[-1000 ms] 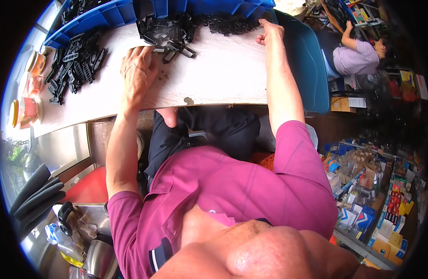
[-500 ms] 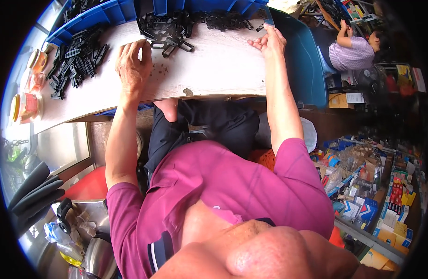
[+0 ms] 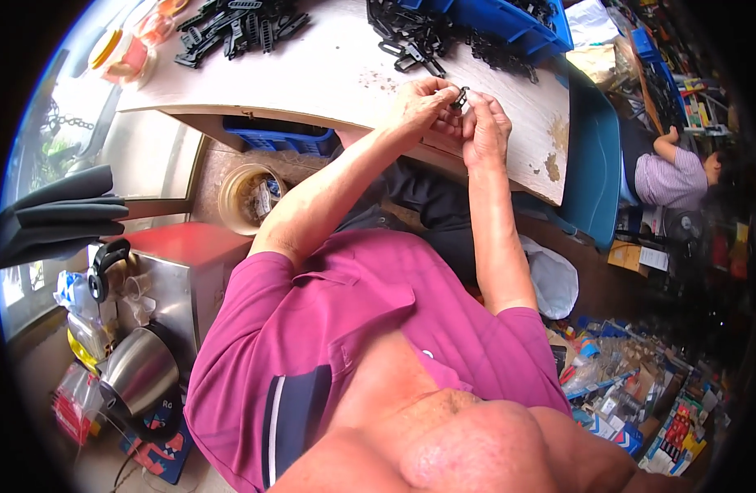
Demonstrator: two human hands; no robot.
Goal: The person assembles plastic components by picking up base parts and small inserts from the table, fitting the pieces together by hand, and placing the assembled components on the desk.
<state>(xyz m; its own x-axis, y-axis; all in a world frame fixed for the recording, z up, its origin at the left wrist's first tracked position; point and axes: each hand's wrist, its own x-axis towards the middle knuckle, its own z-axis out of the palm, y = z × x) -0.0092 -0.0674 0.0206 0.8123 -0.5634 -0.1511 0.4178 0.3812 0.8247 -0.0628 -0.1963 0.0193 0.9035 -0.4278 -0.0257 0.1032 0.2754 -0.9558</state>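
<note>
Since your left hand (image 3: 425, 108) and right hand (image 3: 488, 138) both pinch one small black part (image 3: 461, 99) over the table's (image 3: 328, 76) near right area, this looks like two-handed fitting, next move calling for steady alignment

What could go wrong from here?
1. The small black part sits at the fingertips of the left hand and right hand, near the table's front edge; a slip might send it to the floor.
2. The heap of larger black parts lies close to the heap of small black pieces; they could mix.
</note>
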